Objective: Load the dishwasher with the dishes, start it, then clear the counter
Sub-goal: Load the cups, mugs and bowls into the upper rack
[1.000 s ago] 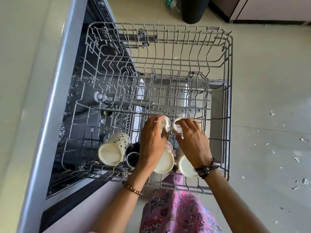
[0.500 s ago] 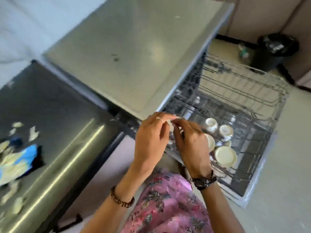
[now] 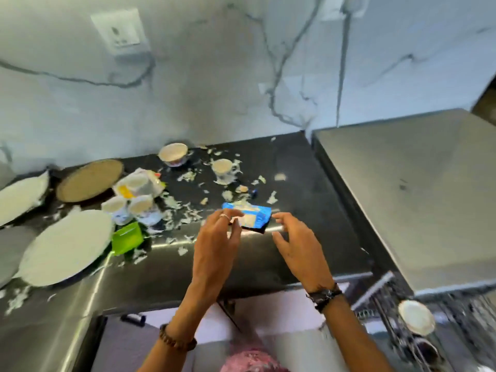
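Black tabletop (image 3: 295, 178) carried cups (image 3: 224, 167), plates (image 3: 67, 248) and scraps. Left hand (image 3: 214, 245) and right hand (image 3: 298, 245) hovered above it, fingers loosely spread, holding nothing, just before a blue wrapper (image 3: 248, 214). Its print was too blurred to read. Rack (image 3: 456, 318) sat lower right.

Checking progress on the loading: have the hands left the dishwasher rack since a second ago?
Yes. Both the left hand and right hand are now above the counter, left of the rack.
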